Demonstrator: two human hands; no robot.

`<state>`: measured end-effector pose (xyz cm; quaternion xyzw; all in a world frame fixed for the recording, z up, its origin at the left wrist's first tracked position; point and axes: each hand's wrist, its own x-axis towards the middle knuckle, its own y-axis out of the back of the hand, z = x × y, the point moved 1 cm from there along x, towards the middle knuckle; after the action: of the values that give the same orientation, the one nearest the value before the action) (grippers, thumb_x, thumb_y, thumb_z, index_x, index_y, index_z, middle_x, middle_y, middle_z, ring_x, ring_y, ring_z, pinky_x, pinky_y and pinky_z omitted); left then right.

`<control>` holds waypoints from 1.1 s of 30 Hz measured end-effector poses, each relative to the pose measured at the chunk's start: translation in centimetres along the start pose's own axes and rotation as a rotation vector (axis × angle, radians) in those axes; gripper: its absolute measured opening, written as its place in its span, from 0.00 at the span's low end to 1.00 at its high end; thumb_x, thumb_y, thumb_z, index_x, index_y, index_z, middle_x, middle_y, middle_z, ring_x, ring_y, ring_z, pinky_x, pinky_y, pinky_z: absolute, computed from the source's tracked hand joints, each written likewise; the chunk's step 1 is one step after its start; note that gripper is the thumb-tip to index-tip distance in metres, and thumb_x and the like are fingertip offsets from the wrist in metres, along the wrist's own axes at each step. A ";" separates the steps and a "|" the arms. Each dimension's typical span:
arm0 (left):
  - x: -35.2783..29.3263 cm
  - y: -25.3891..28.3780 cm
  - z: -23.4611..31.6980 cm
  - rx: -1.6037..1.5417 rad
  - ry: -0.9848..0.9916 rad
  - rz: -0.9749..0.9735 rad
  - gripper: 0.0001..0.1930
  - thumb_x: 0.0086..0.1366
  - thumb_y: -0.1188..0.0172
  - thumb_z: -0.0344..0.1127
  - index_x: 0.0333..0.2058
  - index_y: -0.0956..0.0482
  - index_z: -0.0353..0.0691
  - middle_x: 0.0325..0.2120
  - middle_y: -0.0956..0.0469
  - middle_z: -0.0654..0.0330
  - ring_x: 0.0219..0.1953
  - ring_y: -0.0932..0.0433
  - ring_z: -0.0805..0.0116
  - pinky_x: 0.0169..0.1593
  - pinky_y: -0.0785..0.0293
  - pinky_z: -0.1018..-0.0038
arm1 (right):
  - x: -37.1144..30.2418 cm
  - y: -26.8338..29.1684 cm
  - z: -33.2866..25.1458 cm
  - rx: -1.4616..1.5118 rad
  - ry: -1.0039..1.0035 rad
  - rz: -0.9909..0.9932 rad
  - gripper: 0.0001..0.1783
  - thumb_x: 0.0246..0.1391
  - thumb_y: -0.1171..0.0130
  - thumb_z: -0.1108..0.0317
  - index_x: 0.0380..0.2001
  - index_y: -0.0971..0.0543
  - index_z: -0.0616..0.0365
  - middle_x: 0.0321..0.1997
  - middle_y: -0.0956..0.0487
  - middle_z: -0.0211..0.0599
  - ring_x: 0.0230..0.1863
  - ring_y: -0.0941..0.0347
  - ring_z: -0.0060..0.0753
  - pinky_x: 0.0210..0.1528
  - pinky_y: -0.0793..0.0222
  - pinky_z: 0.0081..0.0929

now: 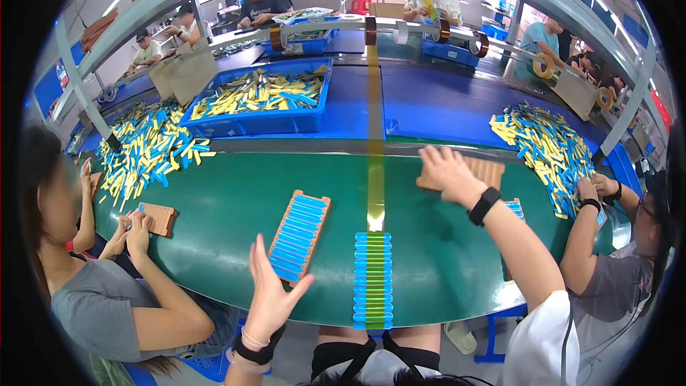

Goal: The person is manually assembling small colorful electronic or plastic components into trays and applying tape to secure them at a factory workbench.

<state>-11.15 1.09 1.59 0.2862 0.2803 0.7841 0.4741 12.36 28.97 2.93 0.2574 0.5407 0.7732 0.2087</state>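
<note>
My left hand (271, 293) is open, fingers spread, holding nothing, just beside a brown slotted board (291, 237). Blue strips with rounded ends lie across that board in a row. My right hand (450, 174) reaches far over the table, its fingers round one end of another brown grooved board (486, 171); its underside is hidden. Between my hands a column of blue strips (362, 282) lies side by side, and a band of amber tape (376, 200) runs down over their middles from the far side.
The green table (214, 221) has a pile of yellow and blue strips (146, 146) at left and another pile (547, 150) at right. A blue bin (250, 123) stands beyond. Tape rolls (370, 31) hang on a bar. Co-workers sit close on both sides; one holds a board (158, 219).
</note>
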 end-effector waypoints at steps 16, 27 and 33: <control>-1.0 -3.3 -1.9 -0.037 0.000 0.111 0.55 0.39 0.33 0.32 0.56 0.66 0.25 0.50 0.45 0.44 0.50 0.46 0.51 0.55 0.49 0.61 | -2.8 0.3 -12.2 0.587 -0.137 -0.054 0.23 0.46 0.45 0.51 0.24 0.26 0.66 0.30 0.28 0.47 0.34 0.31 0.45 0.36 0.34 0.35; -2.7 -8.9 4.9 0.238 -0.048 0.133 0.56 0.37 0.33 0.51 0.56 0.58 0.23 0.38 0.39 0.45 0.40 0.40 0.52 0.47 0.44 0.60 | -8.4 6.4 -7.5 2.178 -0.548 0.094 0.11 0.54 0.49 0.64 0.32 0.25 0.62 0.30 0.24 0.28 0.32 0.31 0.14 0.36 0.37 0.15; -3.9 -10.1 6.8 0.203 -0.007 -0.008 0.56 0.37 0.31 0.47 0.56 0.60 0.23 0.44 0.42 0.42 0.43 0.41 0.51 0.48 0.44 0.61 | -10.4 6.2 -7.8 2.130 -0.620 0.155 0.06 0.51 0.46 0.68 0.27 0.25 0.61 0.28 0.25 0.28 0.29 0.32 0.12 0.32 0.39 0.13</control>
<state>1.07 2.68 -1.69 0.3345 0.3575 0.7489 0.4466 15.31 14.97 4.80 0.5203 0.8352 -0.1730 -0.0418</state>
